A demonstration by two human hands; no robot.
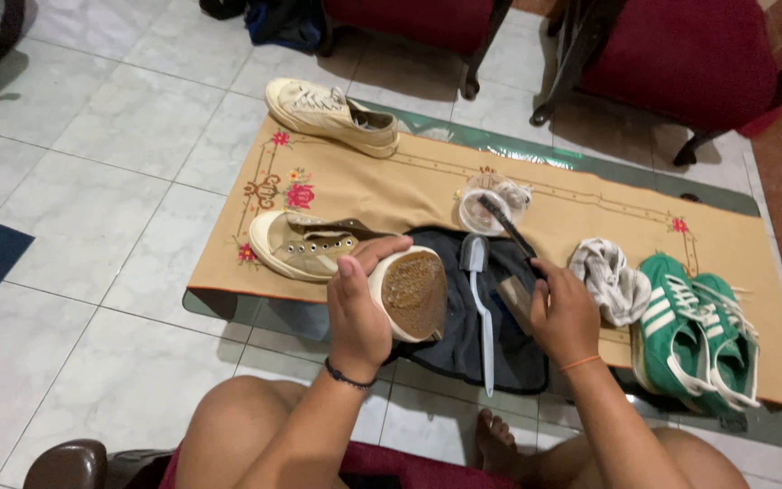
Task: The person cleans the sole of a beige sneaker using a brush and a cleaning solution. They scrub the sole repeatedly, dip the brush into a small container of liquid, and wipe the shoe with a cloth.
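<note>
My left hand [355, 308] grips a beige sneaker [319, 246] at its heel, tipping it so the worn brown sole [415, 292] faces up. My right hand [565, 312] holds a dark-handled brush [507, 226] whose far end reaches into a small clear bowl [491, 206]. Between the hands, a white toothbrush [480, 303] lies on a dark cloth [463, 344]. The sneaker's beige mate [332, 116] rests at the far left corner of the low glass table [255, 317].
A tan embroidered runner [391, 186] covers the table. A crumpled striped rag [608, 276] and a pair of green sneakers [699, 330] sit at the right. Red-cushioned chairs [681, 54] stand behind the table. My bare knees are at the bottom edge.
</note>
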